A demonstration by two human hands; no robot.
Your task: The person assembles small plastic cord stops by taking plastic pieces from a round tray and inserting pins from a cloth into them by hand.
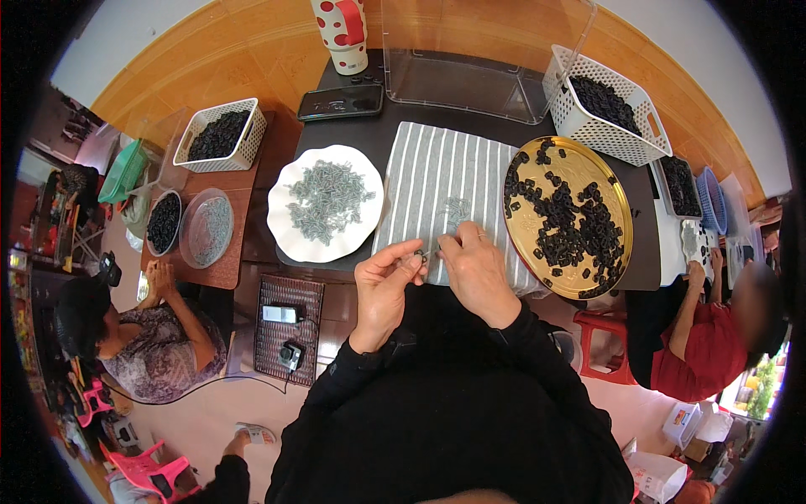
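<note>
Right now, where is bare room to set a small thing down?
On the striped cloth, beyond the small clear pile, between white plate and gold tray. Crowded: the tray, with black parts, and the plate's middle, with clear pieces.

The cloth (420, 185) is white-striped grey, the tray (525, 250) gold, the pieces (561, 225) black.

- We only half see the small black part (421, 254), since the left hand (384, 290) covers the rest
- no idea what's at the right hand's (480, 270) fingertips, way too tiny for us
- polka-dot tumbler (342, 40) and clear bin (457, 105) both get chopped by the top edge
- grey bits (330, 202) on the plate (285, 239): too small for us to tell their exact shape
- red-shirted co-worker's (705, 353) head is just a blur
</note>
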